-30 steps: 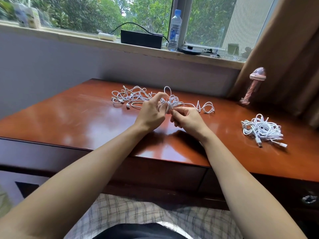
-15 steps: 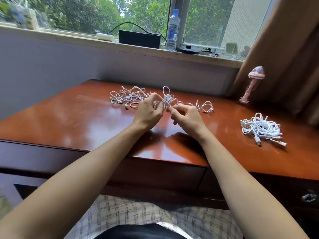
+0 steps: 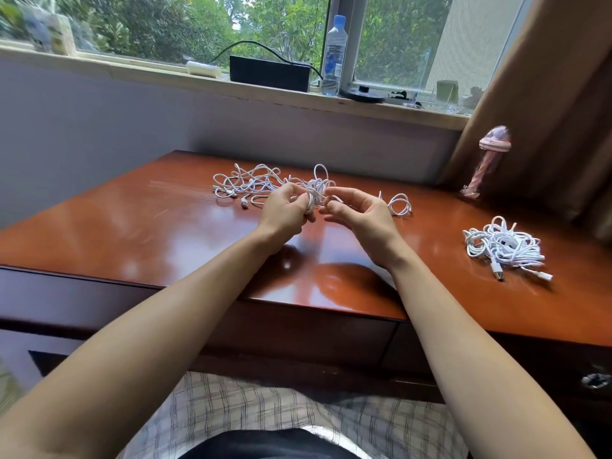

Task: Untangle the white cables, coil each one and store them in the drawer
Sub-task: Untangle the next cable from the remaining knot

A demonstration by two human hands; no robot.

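A tangle of white cables [image 3: 246, 185] lies at the back middle of the wooden desk [image 3: 139, 233]. My left hand [image 3: 284, 210] grips a small bundle of white cable loops [image 3: 316, 190] lifted just above the desk. Close to the right of the bundle, my right hand [image 3: 359, 215] pinches a strand that leads from it. A loose loop of the same cable [image 3: 399, 204] rests on the desk behind my right hand. A separate pile of white cable [image 3: 505, 246] with its plugs showing sits at the right. The closed drawer front [image 3: 314, 329] runs below the desk edge.
A pink jellyfish-shaped ornament [image 3: 486, 160] stands at the back right by a brown curtain [image 3: 559, 104]. On the windowsill are a water bottle [image 3: 333, 56], a black box [image 3: 270, 72] and small items. A metal drawer handle [image 3: 596, 379] shows at lower right.
My hands have drawn slightly apart. The right hand has moved right and turned palm-up, while the left keeps hold of the bundle of loops.
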